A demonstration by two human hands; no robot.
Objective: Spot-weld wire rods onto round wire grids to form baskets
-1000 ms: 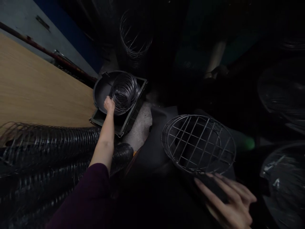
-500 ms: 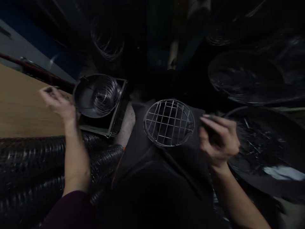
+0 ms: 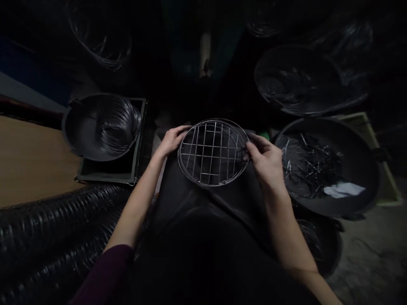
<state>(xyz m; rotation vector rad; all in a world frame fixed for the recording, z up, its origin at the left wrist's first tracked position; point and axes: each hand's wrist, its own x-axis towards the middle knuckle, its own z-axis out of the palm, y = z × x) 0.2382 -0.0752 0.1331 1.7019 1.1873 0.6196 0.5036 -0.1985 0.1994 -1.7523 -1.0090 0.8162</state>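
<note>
A round wire rack (image 3: 212, 157) with crossing bars rests over my dark-clad lap, in the middle of the view. At its left rim my left hand (image 3: 172, 140) has its fingers closed along the edge; the fingertips are partly hidden. My right hand (image 3: 266, 159) pinches the opposite rim, thumb on the near face and the other fingers behind. More than one ring shows along the rack's border. Close by on the right, a wide dark basin (image 3: 362, 169) holds many short wire pieces (image 3: 318, 163) and a crumpled white piece (image 3: 345, 189).
At left, a dark basin (image 3: 79, 131) with wire rings (image 3: 117, 127) sits on a crate (image 3: 108, 176). Below it lie long rows of shiny stacked rings (image 3: 63, 220), beside a tan board (image 3: 32, 156). Another basin (image 3: 305, 72) stands at the back right in deep shadow.
My left hand has come in from the far left to the rack's left rim. The right hand has moved inward onto its right rim. The camera view has shifted.
</note>
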